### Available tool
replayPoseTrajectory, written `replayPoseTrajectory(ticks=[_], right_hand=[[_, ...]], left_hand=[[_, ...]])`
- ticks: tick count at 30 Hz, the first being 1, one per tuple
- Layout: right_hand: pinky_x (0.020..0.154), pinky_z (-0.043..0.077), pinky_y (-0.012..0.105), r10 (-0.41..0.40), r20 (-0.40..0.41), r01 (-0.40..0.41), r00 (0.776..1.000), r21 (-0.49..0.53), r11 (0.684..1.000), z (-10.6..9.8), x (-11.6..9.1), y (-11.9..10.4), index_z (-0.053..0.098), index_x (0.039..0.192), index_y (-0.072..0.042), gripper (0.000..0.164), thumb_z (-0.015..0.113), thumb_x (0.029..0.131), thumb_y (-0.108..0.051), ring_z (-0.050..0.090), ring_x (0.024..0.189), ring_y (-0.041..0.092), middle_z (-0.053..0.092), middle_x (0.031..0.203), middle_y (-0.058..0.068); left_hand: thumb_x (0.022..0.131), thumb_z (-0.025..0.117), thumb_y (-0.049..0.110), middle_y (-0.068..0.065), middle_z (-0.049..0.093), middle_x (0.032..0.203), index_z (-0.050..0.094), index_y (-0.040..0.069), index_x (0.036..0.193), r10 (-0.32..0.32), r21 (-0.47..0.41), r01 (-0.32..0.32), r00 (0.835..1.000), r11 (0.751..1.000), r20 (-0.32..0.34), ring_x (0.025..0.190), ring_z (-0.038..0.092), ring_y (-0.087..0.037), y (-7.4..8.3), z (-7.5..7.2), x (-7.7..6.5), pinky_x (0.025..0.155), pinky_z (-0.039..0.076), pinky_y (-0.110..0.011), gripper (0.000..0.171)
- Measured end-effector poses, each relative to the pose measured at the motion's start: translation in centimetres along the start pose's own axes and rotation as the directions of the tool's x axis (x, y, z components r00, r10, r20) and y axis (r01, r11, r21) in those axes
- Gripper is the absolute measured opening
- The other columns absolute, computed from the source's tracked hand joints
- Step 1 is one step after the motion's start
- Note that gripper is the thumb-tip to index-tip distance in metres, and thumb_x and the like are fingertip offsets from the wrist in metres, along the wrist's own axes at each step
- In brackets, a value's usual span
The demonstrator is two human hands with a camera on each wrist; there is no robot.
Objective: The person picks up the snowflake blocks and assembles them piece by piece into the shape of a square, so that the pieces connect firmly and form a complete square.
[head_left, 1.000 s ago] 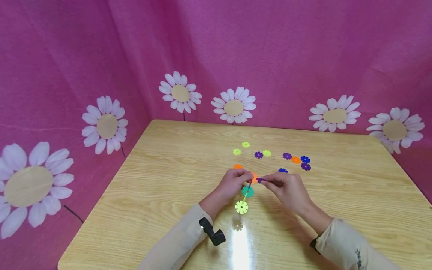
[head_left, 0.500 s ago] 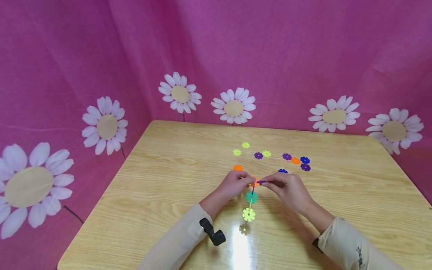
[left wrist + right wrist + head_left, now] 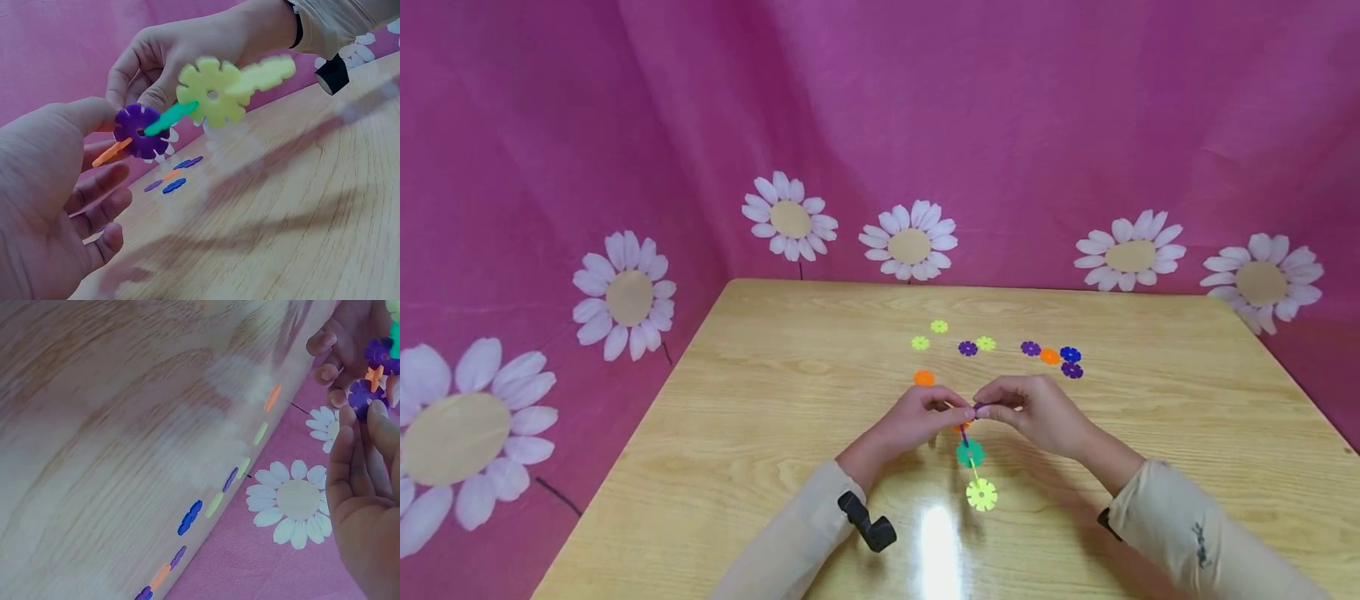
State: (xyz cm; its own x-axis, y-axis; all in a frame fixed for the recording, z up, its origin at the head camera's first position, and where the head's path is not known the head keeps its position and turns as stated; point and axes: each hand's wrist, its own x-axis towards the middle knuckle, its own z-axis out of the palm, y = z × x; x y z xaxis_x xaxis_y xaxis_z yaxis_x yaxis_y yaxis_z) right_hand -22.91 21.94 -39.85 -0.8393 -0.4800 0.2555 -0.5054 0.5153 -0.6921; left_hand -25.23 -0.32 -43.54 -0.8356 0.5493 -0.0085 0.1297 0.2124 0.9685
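A chain of notched plastic flower discs hangs between the two hands above the table. My left hand (image 3: 917, 421) pinches the chain near its upper end, at the orange disc (image 3: 112, 152), which is mostly covered in the head view. My right hand (image 3: 1047, 414) pinches a purple disc (image 3: 364, 397) that touches the orange one; whether their slots are joined, I cannot tell. Below the orange disc come another purple disc (image 3: 139, 140), a green disc (image 3: 970, 454) and two yellow-green discs, the lowest yellow-green disc (image 3: 981, 495) facing up toward the head camera.
Loose discs lie on the wooden table (image 3: 775, 375) beyond the hands: an orange disc (image 3: 924, 378), several yellow-green and purple ones, and a blue disc (image 3: 1071, 355) at the right. Another blue disc (image 3: 190, 517) shows in the right wrist view. A pink flowered curtain (image 3: 1000, 125) stands behind.
The chain's lower end has swung rightward and toward the person. Both hands have drawn together at the purple disc, and the right hand now hides the nearer blue disc in the head view.
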Motion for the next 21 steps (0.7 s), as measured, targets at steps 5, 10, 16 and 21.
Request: replayPoseTrajectory(ticks=[5, 10, 16, 21], right_hand=[[0.076, 0.058, 0.023, 0.04, 0.015, -0.041, 0.999, 0.044, 0.998, 0.0, 0.2, -0.3, 0.074, 0.102, -0.012, 0.015, 0.074, 0.088, -0.006, 0.073, 0.085, 0.009, 0.076, 0.097, 0.001], [0.077, 0.059, 0.023, 0.063, 0.01, -0.063, 0.998, 0.071, 0.995, 0.0, 0.2, -0.5, 0.073, 0.103, -0.01, 0.014, 0.073, 0.089, -0.007, 0.073, 0.085, 0.009, 0.076, 0.094, 0.001], [0.08, 0.059, 0.027, 0.06, -0.017, -0.057, 0.998, 0.128, 0.99, 0.4, 0.0, 0.0, 0.073, 0.103, -0.009, 0.014, 0.073, 0.089, -0.006, 0.073, 0.089, 0.011, 0.075, 0.097, 0.004], [0.081, 0.059, 0.028, 0.079, -0.025, -0.074, 0.997, 0.166, 0.983, 0.7, -0.3, 0.5, 0.072, 0.105, -0.006, 0.016, 0.073, 0.089, -0.007, 0.074, 0.092, 0.015, 0.074, 0.101, 0.007]], left_hand=[[0.093, 0.071, 0.026, 0.002, 0.07, 0.096, 0.076, 0.013, 0.103, 0.021, -0.027, -0.022, 0.999, 0.999, -0.024, 0.083, 0.064, -0.01, 0.0, 0.2, 0.0, 0.076, 0.049, -0.027, 0.017], [0.093, 0.072, 0.023, 0.001, 0.071, 0.094, 0.077, 0.012, 0.101, 0.049, -0.027, -0.051, 0.998, 0.998, -0.05, 0.081, 0.064, -0.009, 0.0, 0.1, 0.0, 0.08, 0.051, -0.029, 0.015], [0.092, 0.072, 0.022, 0.001, 0.072, 0.094, 0.078, 0.012, 0.099, 0.052, -0.012, -0.053, 0.996, 0.999, -0.066, 0.082, 0.063, -0.01, 0.3, 0.0, 0.0, 0.08, 0.048, -0.03, 0.013], [0.091, 0.074, 0.021, -0.001, 0.07, 0.093, 0.078, 0.01, 0.096, 0.06, 0.024, -0.058, 0.994, 0.998, -0.09, 0.078, 0.063, -0.01, 0.6, 0.1, 0.0, 0.074, 0.05, -0.026, 0.012]])
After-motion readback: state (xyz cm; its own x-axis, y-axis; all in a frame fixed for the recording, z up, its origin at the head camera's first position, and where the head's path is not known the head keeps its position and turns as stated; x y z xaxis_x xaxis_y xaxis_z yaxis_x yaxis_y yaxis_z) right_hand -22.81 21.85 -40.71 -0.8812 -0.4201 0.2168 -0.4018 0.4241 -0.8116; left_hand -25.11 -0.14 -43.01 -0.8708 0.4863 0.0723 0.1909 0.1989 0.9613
